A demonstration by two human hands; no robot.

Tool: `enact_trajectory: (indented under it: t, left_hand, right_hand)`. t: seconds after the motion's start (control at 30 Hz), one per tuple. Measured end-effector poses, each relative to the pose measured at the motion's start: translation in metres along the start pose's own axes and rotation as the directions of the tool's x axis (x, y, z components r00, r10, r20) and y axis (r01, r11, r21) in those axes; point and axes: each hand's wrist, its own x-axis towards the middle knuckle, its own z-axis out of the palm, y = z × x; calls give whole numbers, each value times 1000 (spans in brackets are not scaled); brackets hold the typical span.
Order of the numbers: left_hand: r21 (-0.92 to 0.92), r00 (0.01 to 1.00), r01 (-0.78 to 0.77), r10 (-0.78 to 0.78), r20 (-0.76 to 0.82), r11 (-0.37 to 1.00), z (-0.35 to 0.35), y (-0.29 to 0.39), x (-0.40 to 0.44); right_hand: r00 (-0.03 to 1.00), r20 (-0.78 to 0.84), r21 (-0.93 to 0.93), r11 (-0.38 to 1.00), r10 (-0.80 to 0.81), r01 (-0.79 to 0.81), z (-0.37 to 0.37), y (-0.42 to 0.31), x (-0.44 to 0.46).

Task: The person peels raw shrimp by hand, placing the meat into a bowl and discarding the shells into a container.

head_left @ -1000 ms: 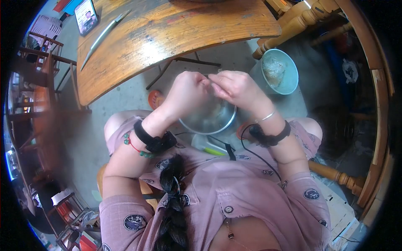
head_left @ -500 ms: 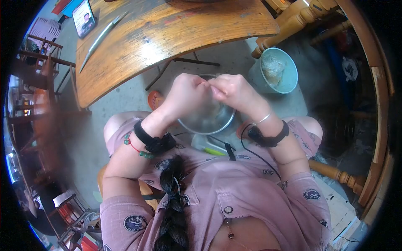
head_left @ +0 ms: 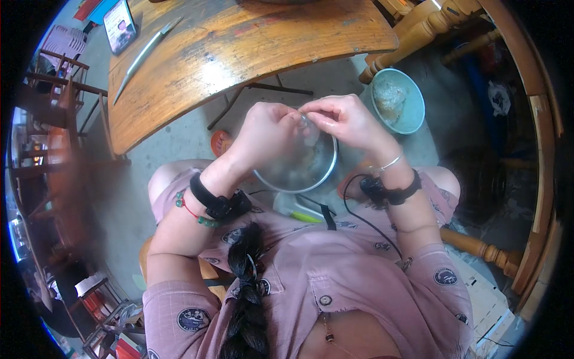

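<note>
One phone (head_left: 120, 30) lies at eleven o'clock, a slim metallic tool (head_left: 143, 61) near it. The left hand (head_left: 266, 130) pinches a small translucent piece (head_left: 305, 126) over the twelve-o'clock side of a metal bowl (head_left: 323, 176) — the right hand (head_left: 341, 119) meets it, whether gripping I cannot tell. A pale-blue bucket (head_left: 414, 116) stands at two o'clock.

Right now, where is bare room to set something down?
The wooden table is bare right of the long tool. Floor is bare between table and left knee. Crowded: the table's far-left corner, with phone, and above the metal bowl, where left hand and right hand are.
</note>
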Motion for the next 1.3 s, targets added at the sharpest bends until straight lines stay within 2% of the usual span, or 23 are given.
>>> enact_trajectory:
  t: [0.07,0.2,0.27,0.33,0.47,0.5,0.57,0.6,0.63,0.67,0.73,0.77,0.8,0.87,0.93,0.97,1.03,1.07,1.13,1.3]
  left_hand:
    - [-29,1000,22,-22,4,999,2,5,-3]
    - [78,1000,-5,5,12,997,3,3,-2]
    - [112,1000,-21,20,11,993,3,0,-2]
    - [159,997,-76,76,4,984,3,-1,-2]
    - [146,998,-65,64,10,987,5,0,-2]
    - [84,998,-66,66,8,994,4,-2,-1]
    - [23,998,-69,69,6,997,2,-4,1]
    - [-150,999,-38,40,9,988,0,-2,0]
    - [-319,1000,-7,13,16,948,0,0,0]
    - [-319,1000,-9,15,14,948,0,0,0]
    - [-550,1000,16,-7,18,835,-1,2,2]
    - [-550,1000,14,-7,15,835,-2,-1,3]
    - [-527,999,-32,30,-13,849,-2,-3,4]
    - [-502,997,-77,67,-38,862,-1,-7,5]
    - [-321,976,-205,169,-136,925,5,-4,2]
    - [-321,976,-205,170,-135,925,5,-3,1]
    - [-144,973,-201,180,-147,969,6,-2,0]
    - [-144,973,-201,180,-147,969,5,-2,1]
    - [-8,966,-225,222,-135,974,4,-3,1]
    - [-3,974,-192,190,-123,981,5,0,-1]
  right_hand:
    - [998,51,-181,982,-48,56,-4,-8,0]
    - [998,63,-139,990,-19,28,-4,-7,-1]
    - [993,82,64,994,80,-86,-2,-3,-3]
    - [988,92,127,983,124,-135,-2,-5,-3]
    - [975,137,278,938,174,-207,-3,0,-3]
    - [975,137,279,938,175,-207,-5,1,-2]
    - [959,192,480,832,210,-278,-9,3,0]
    - [959,192,480,832,210,-278,-9,6,1]
    - [965,194,590,766,174,-256,-8,10,1]
    - [972,192,689,686,137,-233,-7,15,1]
    - [979,182,682,705,95,-195,1,20,3]
    - [993,95,694,710,76,-121,8,22,3]
    - [998,6,699,713,59,-46,14,20,2]
    - [995,7,693,717,104,-79,18,15,3]
    - [987,-91,679,734,132,-36,23,21,3]
    - [987,-92,678,734,132,-35,23,23,2]
    - [983,-88,712,700,163,-53,22,24,2]
    - [983,-88,712,700,163,-53,22,24,2]
    - [980,-149,587,809,131,-19,22,21,1]
    - [980,-191,458,888,50,44,18,23,1]
